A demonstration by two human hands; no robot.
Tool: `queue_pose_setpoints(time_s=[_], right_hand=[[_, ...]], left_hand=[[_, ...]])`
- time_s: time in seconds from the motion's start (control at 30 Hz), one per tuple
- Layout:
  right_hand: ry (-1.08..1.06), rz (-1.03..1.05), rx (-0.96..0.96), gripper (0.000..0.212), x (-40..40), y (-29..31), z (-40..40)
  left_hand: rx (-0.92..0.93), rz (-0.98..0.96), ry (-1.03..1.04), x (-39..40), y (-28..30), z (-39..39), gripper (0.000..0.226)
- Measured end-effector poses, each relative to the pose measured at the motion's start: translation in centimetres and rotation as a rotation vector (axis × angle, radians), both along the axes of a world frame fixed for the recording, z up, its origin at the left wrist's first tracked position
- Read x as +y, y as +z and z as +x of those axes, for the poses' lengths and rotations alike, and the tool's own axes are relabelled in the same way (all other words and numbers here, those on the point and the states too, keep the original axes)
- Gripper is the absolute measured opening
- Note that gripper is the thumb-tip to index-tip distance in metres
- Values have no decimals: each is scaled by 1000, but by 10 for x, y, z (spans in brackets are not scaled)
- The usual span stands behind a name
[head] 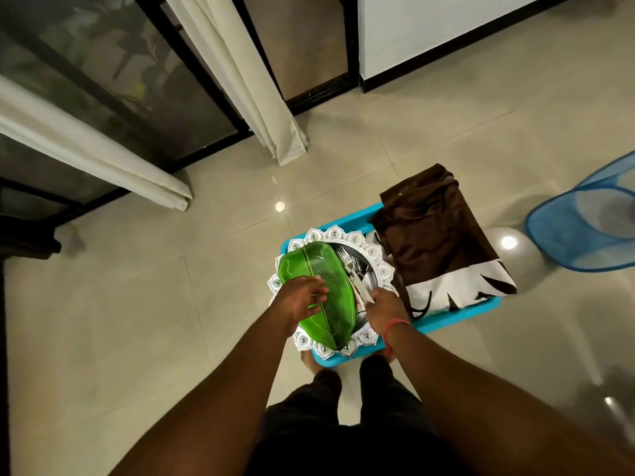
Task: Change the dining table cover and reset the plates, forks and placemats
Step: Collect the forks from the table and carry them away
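Observation:
A blue basket sits on the floor below me. In its left half lie round white lace-edged placemats with a steel plate and forks on top. My left hand grips a green leaf-shaped plate by its left edge, tilted over the stack. My right hand is closed around the handles of the forks at the stack's right side. A folded brown and white patterned table cover fills the basket's right half.
A blue mesh hamper stands at the right. Cream curtains hang before dark glass sliding doors at the left and back. Glossy beige floor tiles surround the basket. My legs and feet are just behind it.

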State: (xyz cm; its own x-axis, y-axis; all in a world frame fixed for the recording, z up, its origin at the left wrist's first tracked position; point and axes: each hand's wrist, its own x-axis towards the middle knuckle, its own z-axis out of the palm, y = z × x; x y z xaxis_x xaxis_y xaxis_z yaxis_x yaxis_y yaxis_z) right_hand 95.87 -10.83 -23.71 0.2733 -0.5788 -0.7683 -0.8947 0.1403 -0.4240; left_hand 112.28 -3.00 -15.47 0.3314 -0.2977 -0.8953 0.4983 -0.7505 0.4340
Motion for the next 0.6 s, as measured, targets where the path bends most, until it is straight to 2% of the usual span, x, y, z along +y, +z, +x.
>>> queue_pose_setpoints(time_s=[0.23,0.4,0.5,0.6], right_hand=[[38,-16,34,31,8,9,-1],[-31,-66,40,33,25,14,-5],[-70,-121,46,30,32,20,-12],[-67,-186,82,25,42,33,-17]], left_hand=[[-31,-2,-117,-1,-6,3,13],[-24,-34,-233,7,-9,6,14],[-36,-56,-357,7,-8,8,12],[-125,-93,-584,1,-1,11,11]])
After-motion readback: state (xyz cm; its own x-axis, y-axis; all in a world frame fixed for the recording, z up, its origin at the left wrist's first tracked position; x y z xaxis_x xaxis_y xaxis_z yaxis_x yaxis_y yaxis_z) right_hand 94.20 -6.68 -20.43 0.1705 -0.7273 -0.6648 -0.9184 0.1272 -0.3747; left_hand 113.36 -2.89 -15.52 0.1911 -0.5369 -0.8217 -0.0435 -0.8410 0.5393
